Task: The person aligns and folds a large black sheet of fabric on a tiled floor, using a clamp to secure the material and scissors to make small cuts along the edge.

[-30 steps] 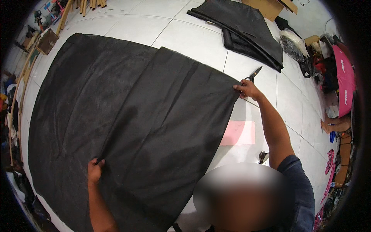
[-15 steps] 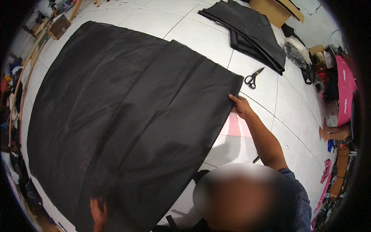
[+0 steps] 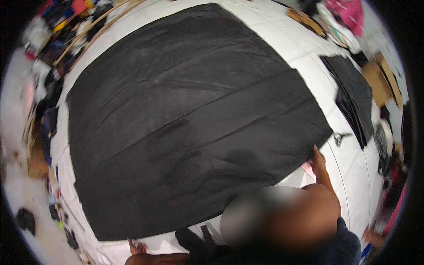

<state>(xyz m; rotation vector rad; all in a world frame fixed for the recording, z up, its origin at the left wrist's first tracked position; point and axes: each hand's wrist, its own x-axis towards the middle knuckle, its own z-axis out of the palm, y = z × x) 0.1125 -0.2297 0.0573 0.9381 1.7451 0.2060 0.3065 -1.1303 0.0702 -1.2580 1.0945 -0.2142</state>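
Note:
A large sheet of black fabric lies spread over the white tiled floor, with creases running across it. Near its right corner, my right hand grips the edge, thumb on top and the other fingers partly hidden beneath. At the near left, my left hand is closed at the sheet's front edge and seems to pinch it; its fingertips are small and blurred. Black-handled scissors rest on the tiles just beyond the right corner. Something pink shows beneath the sheet beside my right hand.
Folded black fabric lies at the right, with a cardboard box behind it. Long wooden poles and heaped clutter line the far left. A plastic-wrapped bundle sits by the right wall. Dark strips lie near my body.
The view has turned toward the left. My left hand has gone from lying on top of the fabric to its near edge. My right hand keeps its hold near the right corner.

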